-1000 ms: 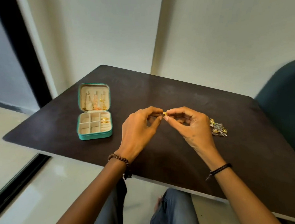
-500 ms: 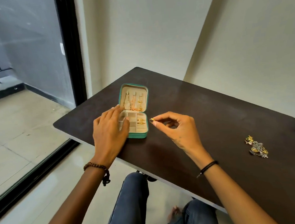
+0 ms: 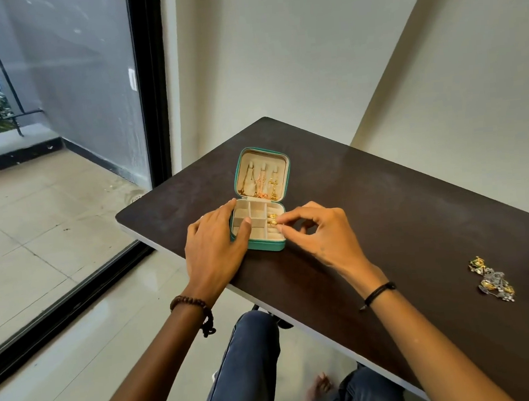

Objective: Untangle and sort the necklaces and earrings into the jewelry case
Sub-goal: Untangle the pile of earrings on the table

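Head cam: w/in half a sec our right hand (image 3: 319,234) had carried the small gold earring (image 3: 273,223), pinched thumb-to-forefinger, from beside the open teal jewelry case (image 3: 268,247) to over its right compartments, so drop-in seemed next. Our left hand (image 3: 213,245) lay flat, bracing the case. The tangled gold-silver jewelry pile (image 3: 492,280) waited far right on the dark table (image 3: 385,222); nothing blocked us.

Soft daylight is entering through the glass door (image 3: 75,104) left of the jewelry case (image 3: 268,247), sheening the floor (image 3: 77,326) there; a diagonal shadow is crossing the wall (image 3: 277,57) behind the case; edge lines are bowing.
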A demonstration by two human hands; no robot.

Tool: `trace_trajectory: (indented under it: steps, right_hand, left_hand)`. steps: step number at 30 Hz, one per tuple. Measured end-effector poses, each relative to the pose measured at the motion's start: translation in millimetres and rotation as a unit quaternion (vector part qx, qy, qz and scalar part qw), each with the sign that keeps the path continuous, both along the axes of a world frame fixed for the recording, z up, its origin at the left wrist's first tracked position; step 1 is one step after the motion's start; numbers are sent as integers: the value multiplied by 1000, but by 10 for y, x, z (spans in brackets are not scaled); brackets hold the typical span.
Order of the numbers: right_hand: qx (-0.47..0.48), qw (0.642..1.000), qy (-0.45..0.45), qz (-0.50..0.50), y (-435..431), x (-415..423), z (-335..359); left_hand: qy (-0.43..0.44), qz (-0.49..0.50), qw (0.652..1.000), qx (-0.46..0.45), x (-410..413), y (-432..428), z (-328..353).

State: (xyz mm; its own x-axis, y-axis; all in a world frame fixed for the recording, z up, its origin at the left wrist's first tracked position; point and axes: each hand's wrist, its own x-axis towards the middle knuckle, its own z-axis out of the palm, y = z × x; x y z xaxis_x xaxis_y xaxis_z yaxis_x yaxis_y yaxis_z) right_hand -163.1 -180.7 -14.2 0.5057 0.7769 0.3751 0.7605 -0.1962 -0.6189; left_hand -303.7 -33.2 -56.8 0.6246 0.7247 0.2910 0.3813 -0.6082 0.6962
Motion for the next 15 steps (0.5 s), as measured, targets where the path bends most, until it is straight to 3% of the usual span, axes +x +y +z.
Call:
trace_trajectory:
  steps: [5, 15]
  right_hand:
    - [-12, 1000, -22, 17, 32, 18, -21]
    - [-109, 979, -158, 69, 154, 79, 30]
  left_hand:
    - [-1, 7, 1000, -3, 5, 10, -20]
    - [-4, 3, 1000, 5, 15, 39, -35]
